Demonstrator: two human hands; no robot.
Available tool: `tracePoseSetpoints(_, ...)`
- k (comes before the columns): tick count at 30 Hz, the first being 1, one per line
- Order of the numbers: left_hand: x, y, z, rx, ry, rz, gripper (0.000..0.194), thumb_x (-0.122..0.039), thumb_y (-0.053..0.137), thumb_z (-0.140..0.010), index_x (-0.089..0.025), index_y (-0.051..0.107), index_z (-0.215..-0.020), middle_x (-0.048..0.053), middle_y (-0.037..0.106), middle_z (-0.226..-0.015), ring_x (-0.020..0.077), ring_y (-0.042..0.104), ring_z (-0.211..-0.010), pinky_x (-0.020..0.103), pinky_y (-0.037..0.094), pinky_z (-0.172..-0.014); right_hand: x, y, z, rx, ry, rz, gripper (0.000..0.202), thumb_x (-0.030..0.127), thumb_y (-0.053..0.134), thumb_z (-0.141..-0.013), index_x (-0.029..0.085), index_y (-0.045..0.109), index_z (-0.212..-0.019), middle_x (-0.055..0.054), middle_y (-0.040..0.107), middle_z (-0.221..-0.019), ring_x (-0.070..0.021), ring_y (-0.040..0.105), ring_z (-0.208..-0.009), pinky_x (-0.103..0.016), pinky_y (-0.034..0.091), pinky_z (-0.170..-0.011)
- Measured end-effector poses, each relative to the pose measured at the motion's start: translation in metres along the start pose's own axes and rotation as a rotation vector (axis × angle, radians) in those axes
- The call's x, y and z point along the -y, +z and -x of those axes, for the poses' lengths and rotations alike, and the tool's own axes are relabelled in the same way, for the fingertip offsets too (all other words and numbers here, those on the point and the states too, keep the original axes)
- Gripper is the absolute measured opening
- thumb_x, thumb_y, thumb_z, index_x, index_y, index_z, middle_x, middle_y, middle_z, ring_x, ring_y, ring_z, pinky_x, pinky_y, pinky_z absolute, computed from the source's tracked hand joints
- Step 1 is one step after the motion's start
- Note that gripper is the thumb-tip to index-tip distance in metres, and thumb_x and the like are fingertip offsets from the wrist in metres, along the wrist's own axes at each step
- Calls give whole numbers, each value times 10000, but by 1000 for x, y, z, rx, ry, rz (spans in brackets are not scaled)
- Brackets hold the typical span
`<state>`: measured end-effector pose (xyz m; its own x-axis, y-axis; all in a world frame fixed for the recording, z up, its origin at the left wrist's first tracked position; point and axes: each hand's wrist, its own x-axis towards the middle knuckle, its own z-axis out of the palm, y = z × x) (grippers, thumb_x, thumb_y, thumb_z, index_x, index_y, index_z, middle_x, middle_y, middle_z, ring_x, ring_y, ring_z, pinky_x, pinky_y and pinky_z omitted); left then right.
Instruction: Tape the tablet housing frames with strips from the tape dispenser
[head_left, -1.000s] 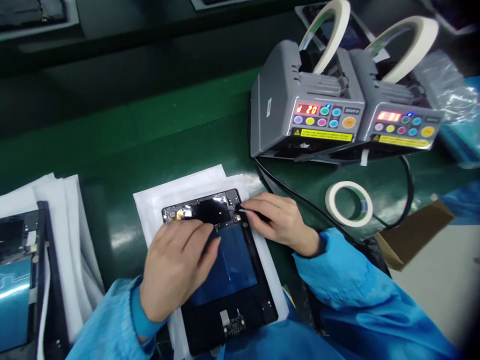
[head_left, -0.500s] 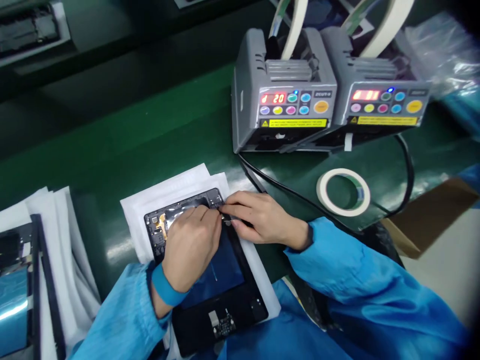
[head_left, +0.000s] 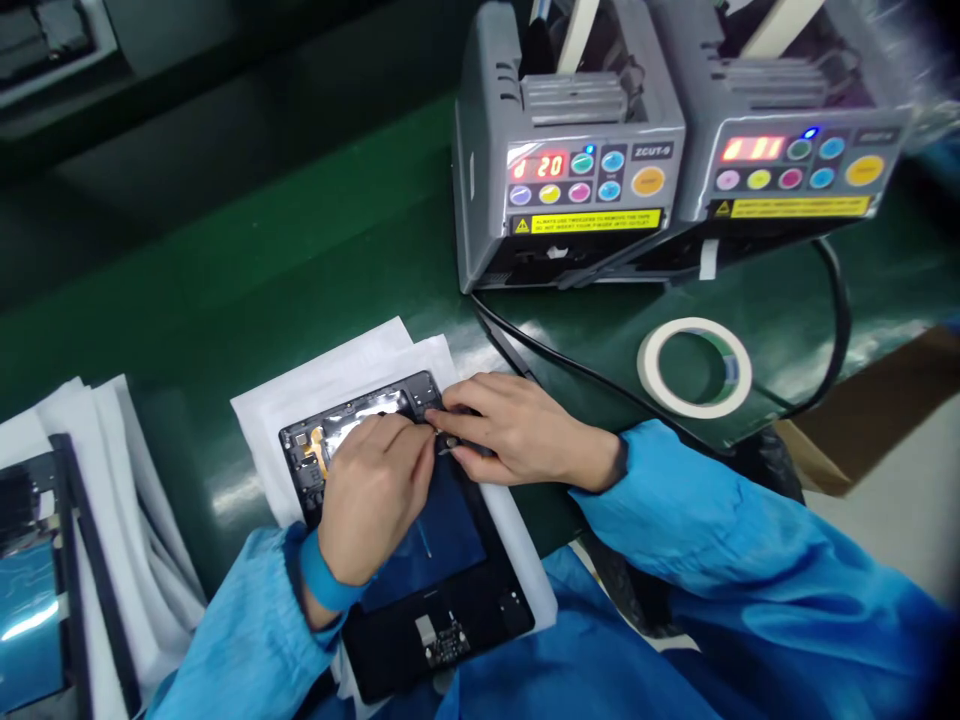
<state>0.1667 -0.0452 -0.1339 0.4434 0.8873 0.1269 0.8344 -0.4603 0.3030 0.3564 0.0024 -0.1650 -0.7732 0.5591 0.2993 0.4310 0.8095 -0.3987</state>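
Observation:
An opened black tablet [head_left: 487, 625], its boards and dark blue battery area exposed, lies tilted on white sheets [head_left: 262, 435]. My left hand [head_left: 375, 490], with a blue band at the wrist, is over the tablet's upper part, its fingers pinched near the top right. My right hand [head_left: 517, 430] comes from the right, fingers closed at the same spot, close to the left fingertips. A small dark piece shows by the right fingertips. What either hand grips is too small and hidden to name.
Two grey tape dispensers [head_left: 592, 190] [head_left: 795, 180] stand at the back right. Before them lie a white tape roll [head_left: 694, 368] and a black cable [head_left: 559, 358]. A cardboard box [head_left: 870, 420] is at far right. Another opened tablet [head_left: 30, 600] sits on white sheets at left.
The camera view has shifted, so the dispensers look nearer and higher. Both hands stay at the tablet's upper right, with the right fingers slightly changed in pose.

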Motion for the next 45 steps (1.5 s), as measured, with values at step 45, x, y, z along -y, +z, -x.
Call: tracePoseSetpoints(45,16,3,1,22,-122,185,139,-183,492,-890,-177,596,-797,34,601,-784,193,526,-765,365,432,-723,15,12,-10,-187,133,221,135,210,537,-877,170,666,-877,-16,659,-768,-119,604,-656,-252,415,-557)
